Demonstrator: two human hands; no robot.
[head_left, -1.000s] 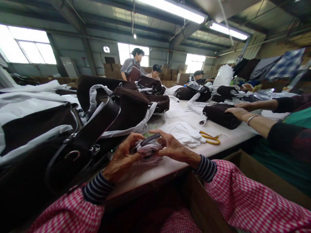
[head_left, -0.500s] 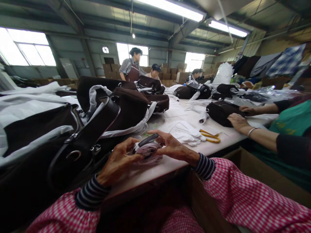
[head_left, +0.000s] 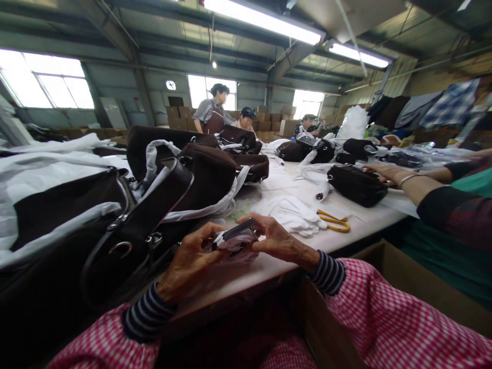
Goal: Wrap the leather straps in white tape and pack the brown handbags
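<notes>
Between my two hands, over the table's front edge, is a small bundle (head_left: 237, 240) of dark strap and clear plastic wrap. My left hand (head_left: 192, 256) grips its left end with thumb and fingers. Fingers of my right hand (head_left: 274, 237) pinch the right end, one finger along the top. The bundle's inner parts are blurred. Left of it lies a large dark brown bag (head_left: 103, 251) with a metal ring and zipper. White gloves (head_left: 294, 214) rest just beyond my right hand.
Yellow-handled scissors (head_left: 336, 221) lie right of the gloves on the white table (head_left: 371, 219). Wrapped brown bags (head_left: 207, 177) are piled at the left. A co-worker's hand (head_left: 384, 171) touches another bag (head_left: 355, 185) at the right. An open carton (head_left: 388, 261) stands below.
The view has shifted slightly. The bundle is tilted a little differently, its dark strap now more edge-on. The co-worker's hands have moved back along the bag at the right.
</notes>
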